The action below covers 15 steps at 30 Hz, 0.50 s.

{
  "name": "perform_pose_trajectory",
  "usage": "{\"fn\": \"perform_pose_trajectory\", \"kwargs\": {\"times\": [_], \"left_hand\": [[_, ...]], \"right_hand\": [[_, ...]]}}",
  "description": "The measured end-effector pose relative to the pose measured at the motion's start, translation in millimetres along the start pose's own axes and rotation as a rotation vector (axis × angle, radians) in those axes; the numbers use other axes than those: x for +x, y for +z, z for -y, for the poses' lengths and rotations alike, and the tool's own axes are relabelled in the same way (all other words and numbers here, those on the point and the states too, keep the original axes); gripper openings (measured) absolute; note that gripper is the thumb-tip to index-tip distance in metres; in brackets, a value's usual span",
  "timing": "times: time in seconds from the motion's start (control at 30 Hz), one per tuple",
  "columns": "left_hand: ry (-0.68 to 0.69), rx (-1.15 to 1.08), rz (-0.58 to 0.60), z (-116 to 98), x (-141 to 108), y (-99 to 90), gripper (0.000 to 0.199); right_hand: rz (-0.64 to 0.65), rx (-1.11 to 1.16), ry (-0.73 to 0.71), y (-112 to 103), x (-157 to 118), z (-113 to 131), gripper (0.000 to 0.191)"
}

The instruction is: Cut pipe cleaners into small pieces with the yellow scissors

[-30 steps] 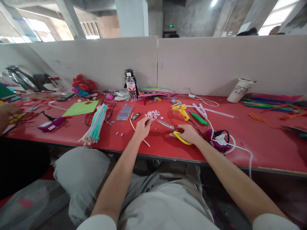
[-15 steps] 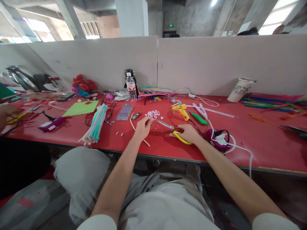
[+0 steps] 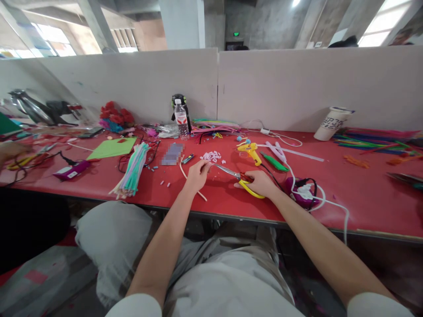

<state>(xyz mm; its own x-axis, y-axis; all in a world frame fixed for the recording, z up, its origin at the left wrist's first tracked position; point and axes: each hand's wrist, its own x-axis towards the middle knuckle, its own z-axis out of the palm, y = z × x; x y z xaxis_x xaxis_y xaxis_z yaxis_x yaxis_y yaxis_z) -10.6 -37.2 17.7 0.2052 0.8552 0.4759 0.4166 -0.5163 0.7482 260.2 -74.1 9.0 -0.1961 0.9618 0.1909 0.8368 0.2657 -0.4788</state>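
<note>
Head view; scissors (image 3: 238, 175), silver blades (image 3: 228, 171), yellow handles (image 3: 252, 191)

Red tabletop (image 3: 337, 187) carries a pile of pale pink bits (image 3: 212, 156) mid-table, yellow glue gun (image 3: 251, 152) just right, pastel fuzzy-stick bundle (image 3: 135, 169) and lime-green sheet (image 3: 110, 148) left, clear bottle (image 3: 181, 121) toward the back.

A long red table (image 3: 360, 189) runs across the room, its far side edged by two pale partition panels (image 3: 313, 83) with a narrow dark seam between them. Beyond rise a whitish column (image 3: 183, 24) and a bare grey wall (image 3: 264, 26), where a green sign (image 3: 235, 34) glows above a dark opening (image 3: 231, 46). Bright windows (image 3: 54, 39) flank the space left and right; a ceiling light (image 3: 295, 3) shines overhead.
</note>
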Motion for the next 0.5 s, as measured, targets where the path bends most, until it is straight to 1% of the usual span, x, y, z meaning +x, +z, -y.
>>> {"fn": "perform_pose_trajectory", "kwargs": {"times": [0.3, 0.5], "left_hand": [[-0.002, 0.015, 0.009, 0.0, -0.2, -0.3, 0.030], [-0.024, -0.022, -0.002, 0.9, -0.1, 0.1, 0.030]], "right_hand": [[0.005, -0.017, -0.031, 1.0, 2.0, -2.8, 0.059], [0.006, -0.040, -0.033, 0.3, 2.4, -2.2, 0.058]]}}
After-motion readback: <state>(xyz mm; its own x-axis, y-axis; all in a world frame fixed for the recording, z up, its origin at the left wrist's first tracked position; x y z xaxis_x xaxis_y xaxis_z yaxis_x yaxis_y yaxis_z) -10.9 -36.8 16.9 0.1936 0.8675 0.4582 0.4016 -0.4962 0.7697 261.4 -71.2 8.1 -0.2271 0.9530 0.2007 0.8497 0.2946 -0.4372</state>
